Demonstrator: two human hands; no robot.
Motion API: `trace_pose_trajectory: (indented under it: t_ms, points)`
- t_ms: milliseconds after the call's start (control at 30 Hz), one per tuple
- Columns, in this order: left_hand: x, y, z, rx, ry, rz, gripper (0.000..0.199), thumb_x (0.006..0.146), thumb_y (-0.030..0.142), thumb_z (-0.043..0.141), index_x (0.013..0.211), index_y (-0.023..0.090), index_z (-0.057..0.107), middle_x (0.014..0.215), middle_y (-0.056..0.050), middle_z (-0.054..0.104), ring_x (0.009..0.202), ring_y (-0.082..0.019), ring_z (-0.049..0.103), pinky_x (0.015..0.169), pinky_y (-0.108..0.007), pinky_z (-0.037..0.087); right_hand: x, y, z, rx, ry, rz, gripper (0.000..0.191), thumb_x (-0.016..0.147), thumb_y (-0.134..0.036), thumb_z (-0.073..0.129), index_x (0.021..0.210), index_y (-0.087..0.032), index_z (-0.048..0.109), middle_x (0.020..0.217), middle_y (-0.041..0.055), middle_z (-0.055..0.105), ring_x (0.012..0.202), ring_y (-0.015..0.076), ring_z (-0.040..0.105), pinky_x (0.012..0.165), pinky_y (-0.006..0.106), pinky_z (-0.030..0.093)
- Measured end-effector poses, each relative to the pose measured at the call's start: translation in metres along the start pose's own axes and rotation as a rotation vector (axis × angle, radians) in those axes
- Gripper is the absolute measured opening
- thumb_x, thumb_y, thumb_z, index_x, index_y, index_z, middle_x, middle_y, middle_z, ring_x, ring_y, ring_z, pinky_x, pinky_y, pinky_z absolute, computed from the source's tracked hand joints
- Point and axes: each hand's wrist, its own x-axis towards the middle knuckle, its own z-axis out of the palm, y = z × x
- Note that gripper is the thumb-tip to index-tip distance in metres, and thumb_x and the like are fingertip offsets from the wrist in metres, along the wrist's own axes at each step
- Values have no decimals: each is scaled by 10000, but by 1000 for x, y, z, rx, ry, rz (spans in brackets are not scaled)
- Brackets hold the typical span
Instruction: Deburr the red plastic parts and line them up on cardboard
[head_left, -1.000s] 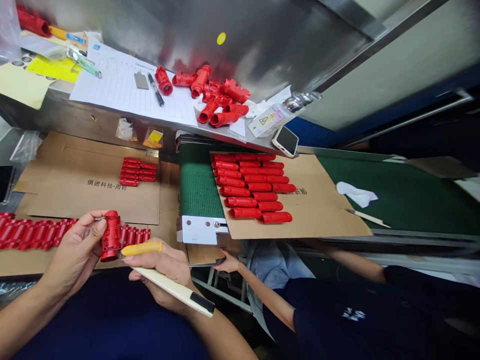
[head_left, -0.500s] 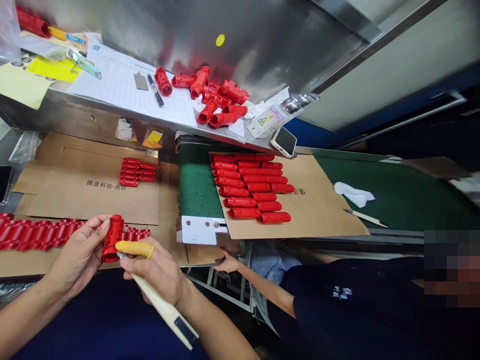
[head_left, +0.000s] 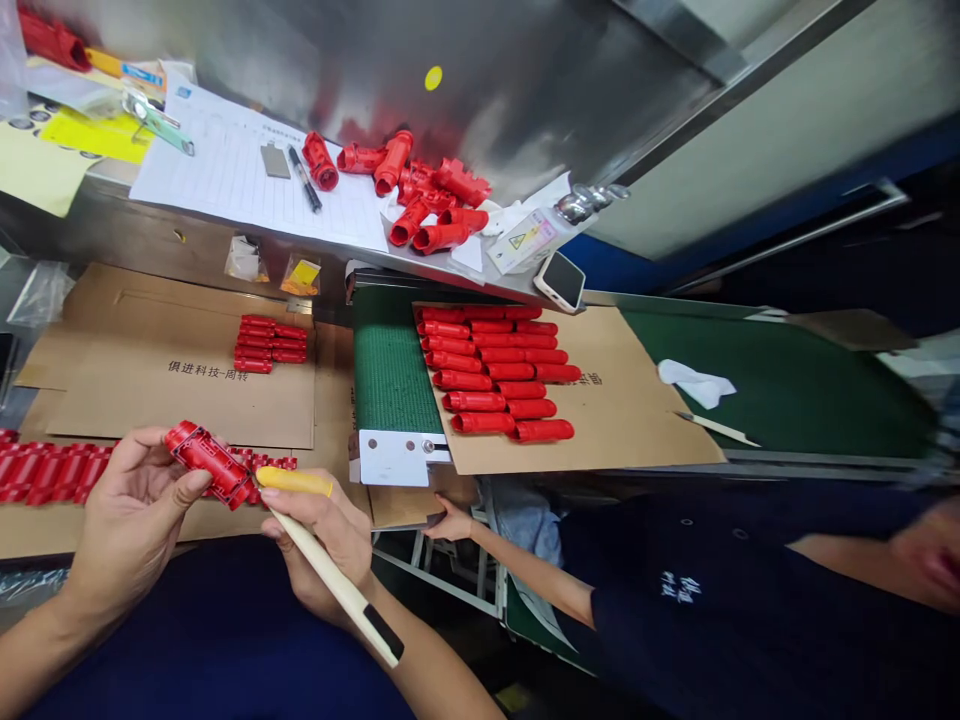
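Observation:
My left hand (head_left: 127, 525) holds a red plastic tube (head_left: 210, 463) with cut-outs, tilted with its lower end to the right. My right hand (head_left: 322, 535) grips a tool with a long pale handle (head_left: 330, 570) and a black patch near its end. A yellow finger cot (head_left: 295, 481) covers one finger of that hand. The tool's tip is at the tube's lower right end, mostly hidden by the fingers. Just behind my hands lies a row of red tubes (head_left: 56, 470) on cardboard.
More red parts lie on a cardboard sheet (head_left: 150, 400), on another sheet (head_left: 615, 420) over the green conveyor belt (head_left: 390, 350), and on the metal shelf. A phone (head_left: 561, 280) rests at the shelf edge. At right, a co-worker's hand (head_left: 452, 522) touches the cardboard edge.
The red tube has tipped from nearly upright to slanting, its top now toward the left. My right hand and tool have shifted slightly right. The co-worker's hand stays near the cardboard.

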Motion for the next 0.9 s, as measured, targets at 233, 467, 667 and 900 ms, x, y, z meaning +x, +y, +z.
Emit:
trace_pose_trajectory:
  t_ms: [233, 467, 667, 900]
  points:
    - [-5, -1, -2, 101, -23, 67, 355, 696, 330, 1034, 935, 324, 771, 936, 52, 809, 897, -142, 758, 843, -144, 623, 1, 2, 2, -46, -6, -76, 319, 1024, -155, 701, 1339, -196, 724, 1145, 143, 835, 1001, 243, 820, 861, 380, 711]
    - [-5, -2, -2, 97, -8, 57, 383, 682, 337, 1039, 940, 314, 757, 930, 50, 795, 865, -138, 732, 844, -147, 623, 0, 2, 4, -25, 4, -61, 278, 1036, -161, 692, 1310, -184, 732, 1090, 136, 840, 1018, 240, 814, 902, 384, 705]
    - [-7, 0, -1, 85, 6, 72, 364, 680, 329, 1040, 915, 306, 763, 902, 46, 802, 856, -146, 745, 826, -153, 626, -1, 0, 4, -12, 28, -33, 235, 1015, -127, 695, 1244, -157, 741, 1097, 150, 834, 1043, 248, 810, 942, 386, 695]
    - [-7, -2, -2, 88, 9, 119, 359, 696, 321, 1033, 921, 298, 754, 912, 48, 822, 869, -135, 762, 852, -144, 626, -5, -3, 6, -17, 53, 31, 188, 1037, -170, 679, 1216, -194, 730, 1031, 115, 844, 993, 242, 816, 907, 374, 695]
